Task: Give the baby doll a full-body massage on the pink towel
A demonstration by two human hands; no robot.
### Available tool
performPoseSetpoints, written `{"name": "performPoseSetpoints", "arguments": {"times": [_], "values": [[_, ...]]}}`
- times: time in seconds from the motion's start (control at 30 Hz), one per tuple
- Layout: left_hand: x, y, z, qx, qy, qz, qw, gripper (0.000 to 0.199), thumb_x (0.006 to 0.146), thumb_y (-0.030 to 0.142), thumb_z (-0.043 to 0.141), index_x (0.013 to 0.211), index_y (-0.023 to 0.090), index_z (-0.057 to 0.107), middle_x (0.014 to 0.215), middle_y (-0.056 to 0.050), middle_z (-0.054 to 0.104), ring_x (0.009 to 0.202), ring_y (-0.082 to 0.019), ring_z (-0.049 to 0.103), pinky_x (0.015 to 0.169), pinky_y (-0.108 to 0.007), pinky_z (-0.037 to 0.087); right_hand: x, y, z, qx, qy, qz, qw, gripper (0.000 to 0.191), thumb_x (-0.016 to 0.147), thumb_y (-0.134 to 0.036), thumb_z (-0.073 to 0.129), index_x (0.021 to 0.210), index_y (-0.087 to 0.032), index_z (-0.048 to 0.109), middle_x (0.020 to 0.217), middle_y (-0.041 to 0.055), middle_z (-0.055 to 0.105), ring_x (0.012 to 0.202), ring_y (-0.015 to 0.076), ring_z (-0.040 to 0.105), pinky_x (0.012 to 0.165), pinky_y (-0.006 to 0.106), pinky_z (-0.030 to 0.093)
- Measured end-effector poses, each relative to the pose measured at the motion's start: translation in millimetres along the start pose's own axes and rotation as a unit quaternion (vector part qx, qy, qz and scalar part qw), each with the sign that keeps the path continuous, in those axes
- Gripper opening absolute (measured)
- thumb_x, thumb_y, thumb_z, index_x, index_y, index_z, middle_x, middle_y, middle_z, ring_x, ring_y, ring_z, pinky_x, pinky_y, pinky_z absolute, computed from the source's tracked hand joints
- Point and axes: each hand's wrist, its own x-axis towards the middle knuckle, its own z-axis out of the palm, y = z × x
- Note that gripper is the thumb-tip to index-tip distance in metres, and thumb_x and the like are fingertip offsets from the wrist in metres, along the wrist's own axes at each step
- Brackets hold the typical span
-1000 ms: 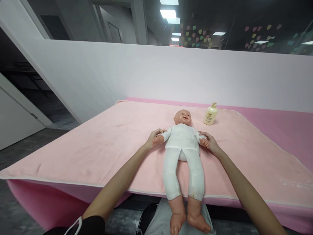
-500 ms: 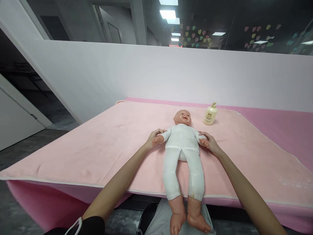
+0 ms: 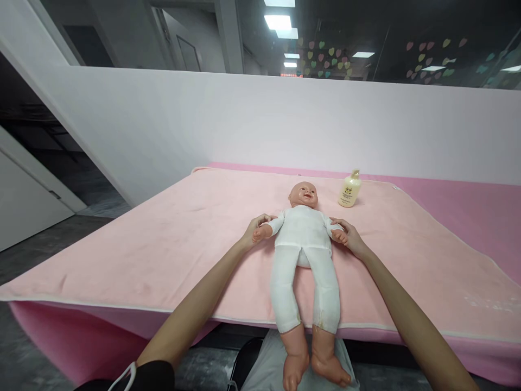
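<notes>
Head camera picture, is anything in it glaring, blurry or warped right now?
Head view: the lights at the top burn out to white; head view: the doll looks sharp, with only faint shadow on the blanket beside it; head view: wide-angle stretch widens the blanket toward the sides; head view: the bottle's smallest print is illegible.

A bald baby doll (image 3: pixel 304 228) with a glossy tan-pink head, hands and feet and white cloth-covered torso and limbs lies face up on a pale pink, white-edged blanket (image 3: pixel 163 239). Its head is at the far end, arms angled outward, slightly parted legs extending past the blanket's near edge.
</notes>
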Motion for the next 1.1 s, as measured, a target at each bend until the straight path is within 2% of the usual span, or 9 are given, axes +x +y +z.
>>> {"name": "performPoseSetpoints", "arguments": {"times": [0.37, 0.5, 0.63, 0.7, 0.77, 0.87, 0.97, 1.03, 1.1], "values": [[-1, -1, -1.2, 0.013, 0.009, 0.023, 1.000, 0.036, 0.048, 0.032, 0.073, 0.070, 0.017, 0.050, 0.104, -0.010, 0.062, 0.096, -0.023, 0.058, 0.080, -0.031, 0.044, 4, 14, -4, -0.002, 0.003, -0.022, 1.000, 0.039, 0.058, -0.041, 0.072, 0.088, -0.020, 0.058, 0.121, 0.0100, 0.057, 0.103, 0.0215, 0.058, 0.087, 0.033, 0.046], [11, 0, 0.5, -0.021, 0.052, 0.030, 0.998, 0.046, 0.052, 0.028, 0.075, 0.092, 0.016, 0.056, 0.103, -0.009, 0.063, 0.097, -0.023, 0.059, 0.083, -0.035, 0.046, 17, 24, -2, 0.034, 0.016, 0.025, 0.999, 0.047, 0.064, -0.046, 0.068, 0.100, -0.020, 0.055, 0.091, 0.0055, 0.066, 0.072, 0.0170, 0.064, 0.065, 0.031, 0.053], [35, 3, 11.9, -0.043, 0.126, 0.025, 0.991, 0.050, 0.063, 0.037, 0.068, 0.108, 0.020, 0.054, 0.100, -0.006, 0.064, 0.088, -0.019, 0.062, 0.075, -0.031, 0.049, 38, 27, 6, -0.009, 0.082, 0.078, 0.994, 0.045, 0.072, -0.059, 0.053, 0.092, -0.018, 0.054, 0.056, -0.0003, 0.058, 0.042, 0.0139, 0.053, 0.039, 0.026, 0.043], [48, 3, 18.7, 0.004, 0.143, 0.008, 0.990, 0.050, 0.065, 0.040, 0.066, 0.110, 0.020, 0.055, 0.094, -0.006, 0.065, 0.080, -0.018, 0.063, 0.069, -0.029, 0.048, 51, 28, 9, -0.073, 0.097, 0.091, 0.988, 0.044, 0.074, -0.059, 0.050, 0.088, -0.018, 0.055, 0.055, 0.0007, 0.058, 0.043, 0.0155, 0.054, 0.042, 0.028, 0.044], [58, 1, 23.5, 0.082, 0.145, -0.015, 0.986, 0.043, 0.067, 0.041, 0.063, 0.104, 0.018, 0.061, 0.086, -0.006, 0.067, 0.077, -0.020, 0.062, 0.066, -0.029, 0.047, 63, 31, 10, -0.135, 0.100, 0.087, 0.982, 0.040, 0.073, -0.056, 0.052, 0.087, -0.019, 0.058, 0.067, 0.0048, 0.065, 0.058, 0.0197, 0.061, 0.054, 0.032, 0.049], [69, -4, 26.0, 0.207, 0.166, -0.062, 0.962, 0.022, 0.066, 0.036, 0.061, 0.076, 0.018, 0.068, 0.070, -0.005, 0.066, 0.078, -0.024, 0.062, 0.068, -0.030, 0.044, 79, 36, 10, -0.182, 0.082, 0.096, 0.975, 0.032, 0.070, -0.048, 0.057, 0.085, -0.020, 0.061, 0.085, 0.0087, 0.068, 0.082, 0.0264, 0.063, 0.073, 0.039, 0.049], [75, -5, 26.0, 0.240, 0.175, -0.094, 0.950, 0.015, 0.063, 0.032, 0.062, 0.060, 0.018, 0.065, 0.057, -0.005, 0.061, 0.076, -0.027, 0.062, 0.068, -0.032, 0.042, 91, 38, 8, -0.179, 0.045, 0.138, 0.973, 0.025, 0.066, -0.044, 0.062, 0.074, -0.020, 0.060, 0.078, 0.0102, 0.068, 0.085, 0.0296, 0.063, 0.075, 0.040, 0.047], [75, -3, 25.6, 0.233, 0.178, -0.091, 0.952, 0.016, 0.064, 0.032, 0.062, 0.067, 0.017, 0.067, 0.063, -0.005, 0.063, 0.078, -0.026, 0.062, 0.068, -0.031, 0.042, 92, 35, 7, -0.168, 0.032, 0.147, 0.974, 0.025, 0.065, -0.043, 0.064, 0.072, -0.020, 0.058, 0.072, 0.0092, 0.066, 0.081, 0.0287, 0.063, 0.073, 0.038, 0.047], [70, 1, 23.5, 0.199, 0.177, -0.075, 0.961, 0.026, 0.067, 0.033, 0.060, 0.087, 0.017, 0.067, 0.076, -0.006, 0.067, 0.080, -0.023, 0.062, 0.069, -0.030, 0.044, 86, 30, 5, -0.143, 0.027, 0.142, 0.979, 0.027, 0.066, -0.043, 0.064, 0.078, -0.020, 0.058, 0.068, 0.0069, 0.065, 0.072, 0.0254, 0.063, 0.066, 0.036, 0.048]]}}
